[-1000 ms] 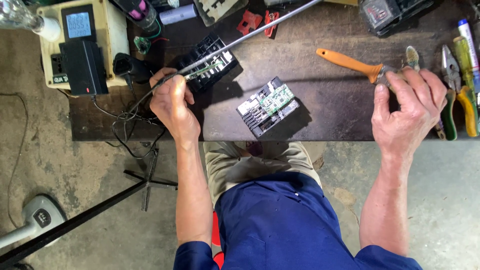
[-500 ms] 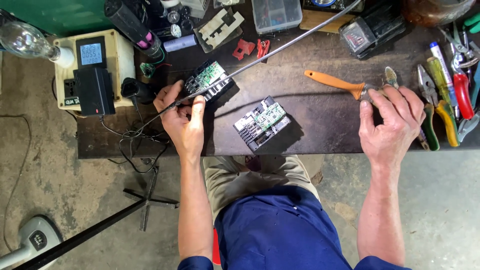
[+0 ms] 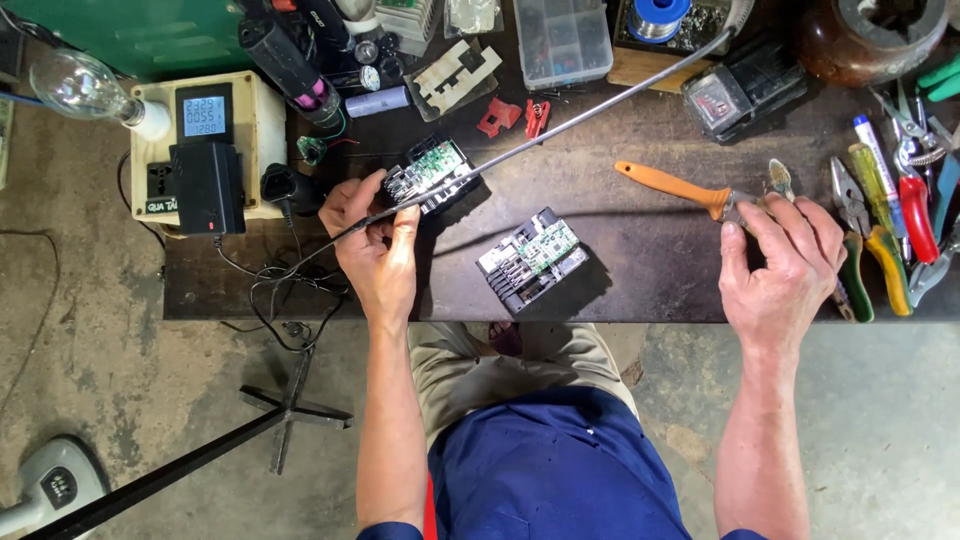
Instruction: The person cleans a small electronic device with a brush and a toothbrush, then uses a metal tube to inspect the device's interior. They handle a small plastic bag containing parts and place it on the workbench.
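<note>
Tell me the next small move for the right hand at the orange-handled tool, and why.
Probably close the right hand on the orange-handled tool and lift it clear. The fingers already rest at its metal end, but the handle lies flat on the workbench. The left hand is occupied, holding the black circuit module beside the thin cable, so the right hand alone is free to pick up the tool.

Your left hand (image 3: 375,250) pinches a long grey cable (image 3: 560,130) that runs slantwise up across the bench, beside a black module with a green circuit board (image 3: 432,172). Your right hand (image 3: 785,265) rests by an orange-handled brush (image 3: 680,187) lying flat.
</note>
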